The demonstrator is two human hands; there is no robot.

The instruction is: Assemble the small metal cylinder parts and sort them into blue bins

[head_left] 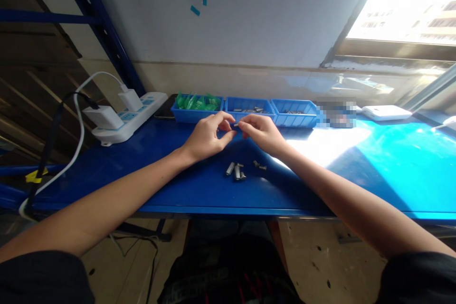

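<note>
1. Right hand [261,130]: thumb and fingers pinched on a small metal piece [236,125], which sits just above the blue bench [171,197], in front of the bins.
2. Left hand [206,137]: thumb and fingers curled towards that piece, with a gap between the tips. Cannot tell whether anything is held inside.
3. On the bench, nearer the body: metal cylinders [237,172] lying close together with smaller bits; just right of them, small screw-like pieces [262,167].
4. Behind the hands, a row of three: left bin [192,115] with green packets [195,102], middle bin [245,103] and right bin [294,105] with metal parts.
5. Progress, my judgement: partway, one piece being worked. Whether the loose cylinders are finished or waiting, cannot tell. Stock in the bins suggests plenty left.
</note>
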